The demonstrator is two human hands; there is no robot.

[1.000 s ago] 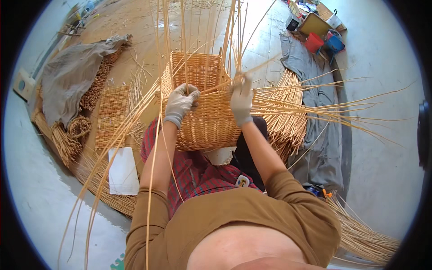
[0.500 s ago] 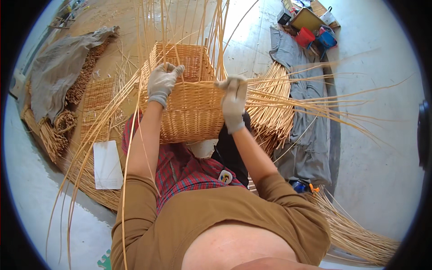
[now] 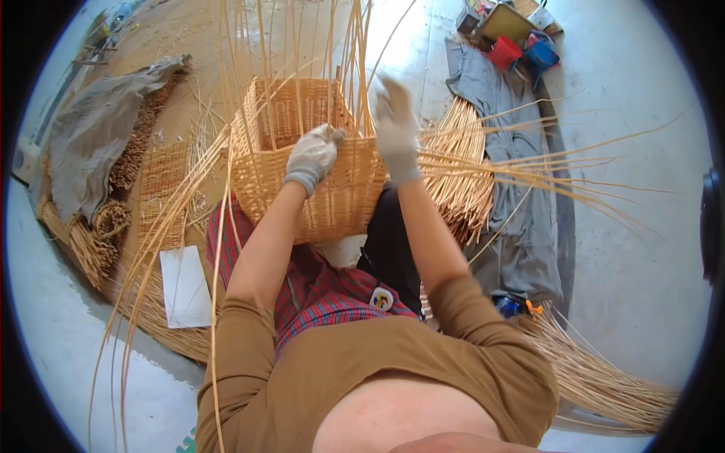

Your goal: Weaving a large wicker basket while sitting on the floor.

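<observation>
A square woven wicker basket (image 3: 343, 192) rests tilted on my lap, with long willow rods (image 3: 291, 57) rising from its rim. More rods fan out to both sides of it. My left hand (image 3: 313, 155), in a pale work glove, is at the near rim; its fingers are closed at the foot of an upright rod. My right hand (image 3: 396, 124), gloved too, is lifted at the basket's right corner, close beside the standing rods. Motion smears its fingers, so whether they hold a rod does not show.
A bundle of cut rods (image 3: 457, 162) lies right of the basket, against a grey cloth (image 3: 521, 204). Red (image 3: 504, 53) and blue (image 3: 541, 57) containers stand far right. Left are a woven panel (image 3: 162, 189), covered bundles (image 3: 98, 124) and a white sheet (image 3: 185, 287).
My left hand has slid right along the near rim. My right hand has come off the right corner and moved up and away from me. The basket has turned and tilted slightly.
</observation>
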